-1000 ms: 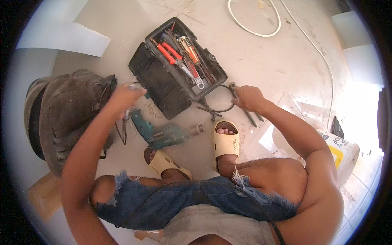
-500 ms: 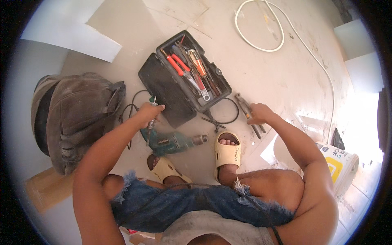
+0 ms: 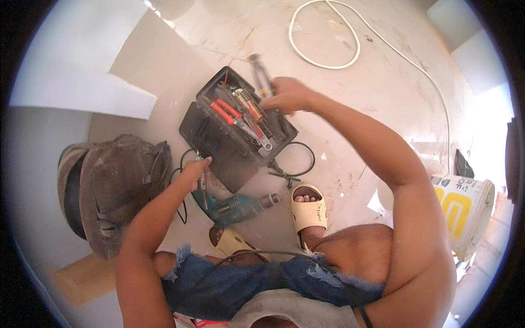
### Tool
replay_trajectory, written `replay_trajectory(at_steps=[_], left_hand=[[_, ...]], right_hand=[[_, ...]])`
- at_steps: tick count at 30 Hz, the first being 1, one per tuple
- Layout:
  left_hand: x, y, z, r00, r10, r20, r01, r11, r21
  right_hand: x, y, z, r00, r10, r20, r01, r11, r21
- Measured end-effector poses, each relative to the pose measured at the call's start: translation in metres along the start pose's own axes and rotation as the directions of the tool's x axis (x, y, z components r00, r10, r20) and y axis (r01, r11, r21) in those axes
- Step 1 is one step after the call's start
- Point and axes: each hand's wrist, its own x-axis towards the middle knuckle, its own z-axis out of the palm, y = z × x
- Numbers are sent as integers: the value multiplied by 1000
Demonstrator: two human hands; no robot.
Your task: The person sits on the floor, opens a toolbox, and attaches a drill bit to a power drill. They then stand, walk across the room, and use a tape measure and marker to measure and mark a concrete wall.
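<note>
A black toolbox (image 3: 227,158) lies open on the floor with its lid swung toward me. Inside are red-handled pliers (image 3: 223,112), a screwdriver with an orange handle (image 3: 249,105) and an adjustable wrench (image 3: 261,139). My right hand (image 3: 290,95) grips a pair of grey metal pliers (image 3: 261,76), blurred by motion, over the box's far right edge. Beside the lid, my left hand (image 3: 196,174) is closed round slim metal drill bits (image 3: 203,183), partly hidden by the fingers. Below it a green power drill (image 3: 235,209) rests on the floor.
A dusty brown backpack (image 3: 123,186) stands at the left, next to a white panel edge (image 3: 82,93). A white cable (image 3: 358,49) loops across the far floor. At the right is a white bucket (image 3: 465,213). My sandalled feet (image 3: 309,210) are near the drill.
My right hand has carried the pliers from the floor at the toolbox's right up to its far right side. The left hand keeps its hold near the lid. The view has shifted slightly.
</note>
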Motion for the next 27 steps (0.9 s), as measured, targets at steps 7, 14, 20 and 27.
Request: replay_trajectory(at_steps=[7,14,20,27], left_hand=[[-24,2,-26,995,12,-98,-6,999,54],[-20,-10,-33,998,-22,-50,19,998,-66],[-40,6,-19,991,37,-126,-34,999,26],[-38,6,-53,998,29,-51,-33,996,-78]], right_hand=[[53,30,31,944,-306,-121,254,912,-321],[8,113,64,998,45,45,-16,861,-509],[-6,134,53,989,137,-57,-147,836,-529],[-21,64,7,993,2,-119,6,998,64]])
